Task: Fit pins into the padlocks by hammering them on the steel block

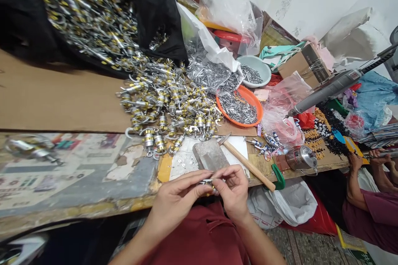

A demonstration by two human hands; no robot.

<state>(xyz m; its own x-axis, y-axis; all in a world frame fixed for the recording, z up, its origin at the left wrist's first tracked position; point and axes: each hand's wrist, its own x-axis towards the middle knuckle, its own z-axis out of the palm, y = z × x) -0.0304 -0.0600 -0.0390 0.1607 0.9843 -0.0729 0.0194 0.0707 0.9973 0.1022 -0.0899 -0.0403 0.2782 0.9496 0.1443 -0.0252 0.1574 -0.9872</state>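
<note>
My left hand (178,196) and my right hand (232,188) meet at the table's near edge, both pinched on one small silver-and-gold metal clasp (207,183) held between the fingertips. Just beyond them lies a grey metal block (209,155) on a white sheet, with a wooden-handled hammer (245,161) beside it. A large heap of the same silver-and-gold clasps (164,99) spreads across the table from a black bag (93,12).
An orange bowl (253,99) and a pale bowl (264,70) hold small metal pins. Plastic bags, boxes and beads crowd the right side, near a small steel pot (301,158). Another person's arm (354,184) is at the right edge.
</note>
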